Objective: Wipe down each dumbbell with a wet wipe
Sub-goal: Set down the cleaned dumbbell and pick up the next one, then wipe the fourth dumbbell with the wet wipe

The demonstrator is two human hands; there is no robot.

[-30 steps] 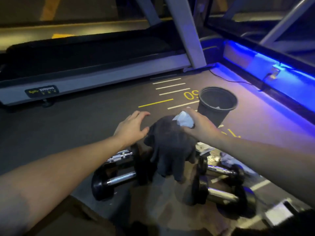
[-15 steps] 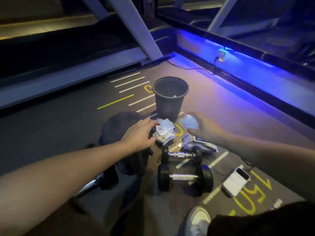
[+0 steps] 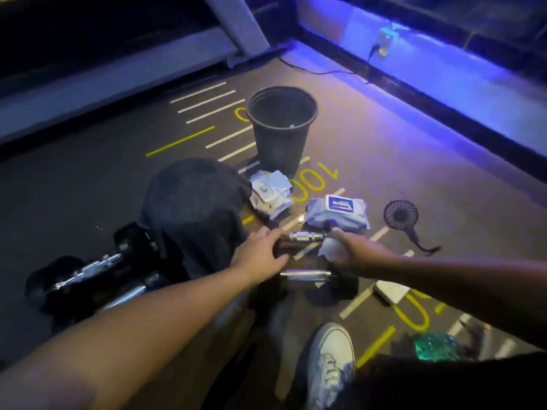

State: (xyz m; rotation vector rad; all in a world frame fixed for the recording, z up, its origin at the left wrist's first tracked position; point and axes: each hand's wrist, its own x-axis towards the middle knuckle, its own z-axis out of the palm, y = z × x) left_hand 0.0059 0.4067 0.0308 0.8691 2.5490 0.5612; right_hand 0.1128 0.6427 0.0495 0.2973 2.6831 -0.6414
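1. The dumbbell (image 3: 306, 238) lay on the floor (image 3: 88, 196) at centre frame; it looked heavy, rigid and liable to roll, so its knurled bar seemed the best hold.
2. The left hand (image 3: 260, 255) curled round its left end.
3. The right hand (image 3: 355, 253) pinched a soft wipe (image 3: 330, 250) against its right end.
4. A bin (image 3: 281, 128) stood above, the wipe pack (image 3: 337, 214) between them.
5. Dim gym, blue strip light upper right.

Black bin (image 3: 281, 131); white shoe (image 3: 330, 362); yellow floor numerals (image 3: 313, 180).
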